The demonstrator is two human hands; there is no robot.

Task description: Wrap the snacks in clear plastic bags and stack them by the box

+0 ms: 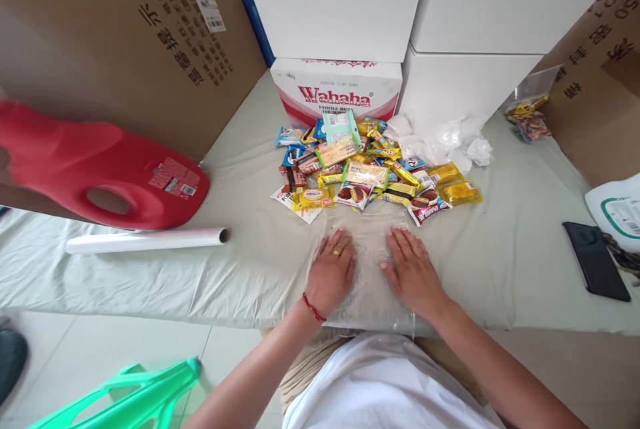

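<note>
A clear plastic bag or sheet (367,282) lies flat on the cloth-covered surface, its near end at the front edge. My left hand (333,269) rests palm down on its left side, fingers extended and holding nothing. On the opposite side, my right hand (413,272) also presses flat, fingers stretched forward. Just beyond the fingertips is a pile of small wrapped snacks (366,174) in many colours. Crumpled white plastic (440,139) sits against the pile's right side.
On the left lie a red detergent jug (145,149) and a white roll (150,240). A Wahaha box (340,92) stands behind the snacks. To the right are a black phone (597,262), a white bottle (617,212) and a snack bag (530,112). A green plastic stool (135,396) stands below.
</note>
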